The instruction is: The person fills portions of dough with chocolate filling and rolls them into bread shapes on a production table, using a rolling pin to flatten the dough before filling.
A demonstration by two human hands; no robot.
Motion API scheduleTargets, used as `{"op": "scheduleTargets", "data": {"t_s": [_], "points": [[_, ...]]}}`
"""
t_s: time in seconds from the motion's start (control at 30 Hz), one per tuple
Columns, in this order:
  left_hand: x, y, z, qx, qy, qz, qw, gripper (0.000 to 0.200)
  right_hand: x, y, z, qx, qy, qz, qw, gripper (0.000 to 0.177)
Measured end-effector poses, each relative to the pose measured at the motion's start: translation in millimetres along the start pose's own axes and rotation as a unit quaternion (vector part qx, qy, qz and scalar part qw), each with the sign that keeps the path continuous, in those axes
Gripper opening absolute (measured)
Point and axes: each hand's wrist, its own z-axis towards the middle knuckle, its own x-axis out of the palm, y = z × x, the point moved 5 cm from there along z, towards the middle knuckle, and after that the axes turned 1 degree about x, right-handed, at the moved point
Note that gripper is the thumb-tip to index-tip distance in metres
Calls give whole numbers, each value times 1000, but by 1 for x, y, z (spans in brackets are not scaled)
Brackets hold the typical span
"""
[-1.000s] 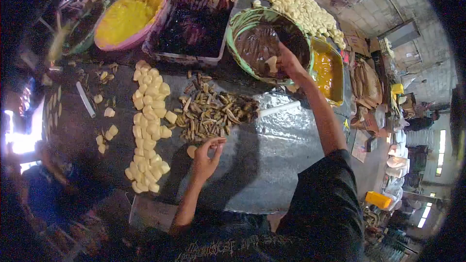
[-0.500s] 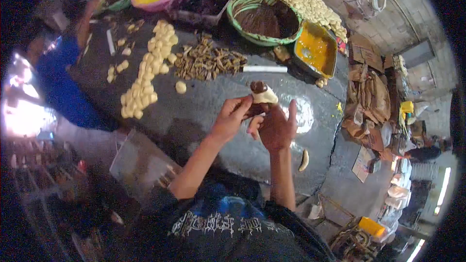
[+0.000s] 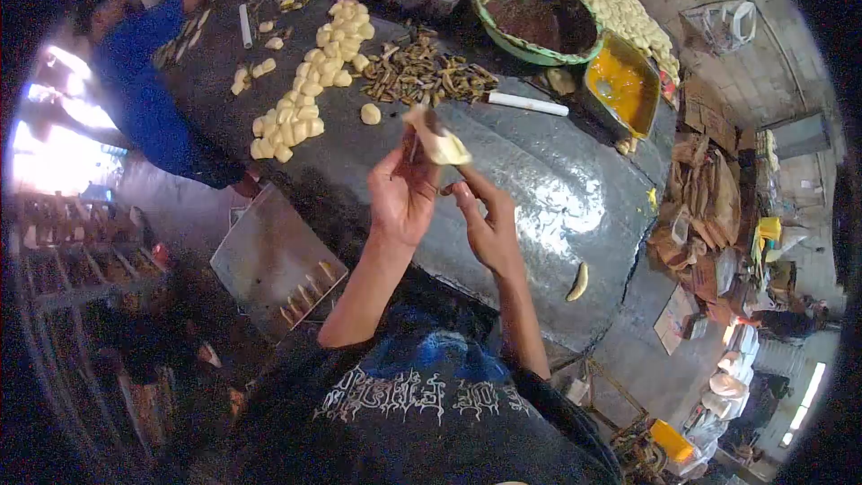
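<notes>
A flattened piece of pale dough point(image 3: 444, 145) with dark brown filling on it is up over the table, blurred by motion. My left hand point(image 3: 402, 198) grips it from the left, palm toward me and fingertips partly hidden behind it. At its lower right edge is my right hand point(image 3: 489, 224), index finger reaching up to the dough and the other fingers curled. Beyond my hands lie a pile of brown filling strips point(image 3: 422, 72), a band of dough balls point(image 3: 314, 81) and a single dough ball point(image 3: 370, 114). A white rod point(image 3: 528, 104) rests beside the strips.
A green basin point(image 3: 539, 57) of brown filling and a tray of yellow liquid point(image 3: 654, 112) stand at the far side. One curved dough piece point(image 3: 577, 281) lies on the dark table point(image 3: 503, 292). Left is a tray point(image 3: 260, 247) with several pieces; a person in blue point(image 3: 148, 72) stands beyond.
Both hands have moved up and left in view with the dough. My left palm has turned toward me. The view has shifted, and the person in blue reaches farther over the table.
</notes>
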Motion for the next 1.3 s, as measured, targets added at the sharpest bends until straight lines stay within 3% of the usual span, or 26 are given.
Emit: {"op": "scheduleTargets", "data": {"t_s": [0.07,0.1,0.17,0.2,0.27,0.3,0.37,0.4,0.5,0.63,0.67,0.77,0.8,0.9,0.93,1.03,1.07,1.17,1.27,1.3], "points": [[-12,-30,13,36,34,-87,995,34,8,3,21,14,1,5,1000,34],[-22,-47,20,63,13,-72,995,37,12,1,34,21,0,7,1000,33],[-8,-78,37,87,54,-46,994,40,13,-25,65,45,19,-67,997,30],[-15,-94,44,119,20,-30,992,42,15,-43,83,59,20,-81,995,29],[-19,-121,61,111,43,-28,992,41,19,-63,126,84,21,-130,988,26],[-28,-132,70,134,1,-24,991,42,22,-72,149,95,21,-164,982,25],[-26,-147,89,153,-26,47,987,45,34,-95,196,-9,9,-272,962,25],[-27,-153,98,162,-40,82,983,47,40,-112,216,-61,5,-324,944,25],[-50,-168,122,119,-61,143,981,50,65,-175,262,-111,137,-525,833,21],[-52,-165,141,87,-71,149,982,46,79,-175,274,-209,167,-618,739,23],[-48,-163,141,80,-82,168,979,45,79,-175,279,-204,185,-605,747,23],[-49,-150,149,78,-62,121,988,46,66,-160,287,-78,125,-443,884,22],[-48,-144,152,73,-39,95,992,46,59,-148,285,-94,91,-422,897,22],[-30,-126,153,46,19,26,998,46,38,-159,282,114,57,-311,942,23],[-35,-118,152,36,-43,-5,998,46,36,-151,278,146,35,-173,973,24],[-16,-97,142,17,39,-27,999,47,24,-128,272,79,12,-76,994,25],[-11,-91,136,14,43,-11,999,48,26,-95,264,98,-19,6,995,27],[1,-65,118,-3,58,-45,997,49,19,6,232,47,-19,-44,998,29],[12,-41,91,6,82,-54,995,48,-1,85,184,-139,-62,-185,971,28],[16,-31,80,7,89,-58,994,48,-10,88,174,-149,-71,-178,970,27]]}}
